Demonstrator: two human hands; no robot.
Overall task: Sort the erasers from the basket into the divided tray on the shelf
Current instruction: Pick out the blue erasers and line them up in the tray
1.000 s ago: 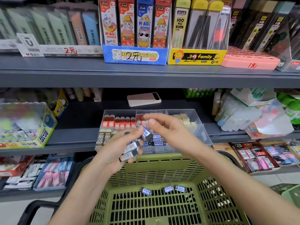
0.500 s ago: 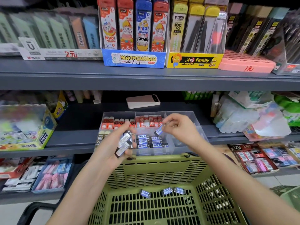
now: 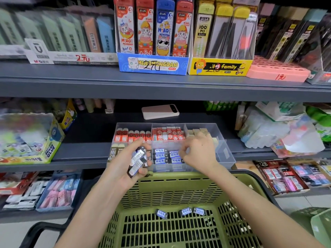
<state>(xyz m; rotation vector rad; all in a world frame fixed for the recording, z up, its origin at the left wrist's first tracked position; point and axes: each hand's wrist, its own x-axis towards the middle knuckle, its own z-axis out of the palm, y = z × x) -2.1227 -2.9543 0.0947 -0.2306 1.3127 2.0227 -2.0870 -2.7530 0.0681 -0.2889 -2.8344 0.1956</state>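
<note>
A green plastic basket stands below me, with three blue-labelled erasers on its floor. On the middle shelf sits the clear divided tray. It holds red erasers at the back, beige ones at back right, and blue-labelled erasers in the front middle compartment. My left hand grips a stack of dark erasers at the tray's front left. My right hand is lowered into the front middle compartment, fingertips pinched on a small, mostly hidden eraser.
A pink phone-like device lies on the shelf behind the tray. A glue display box stands to the left and plastic-wrapped packs to the right. Lead-refill boxes fill the upper shelf. A second green basket sits at lower right.
My right hand took one eraser from the stack in my left hand, carried it right and lowered it into the tray's front middle compartment. My left hand stayed by the tray front.
</note>
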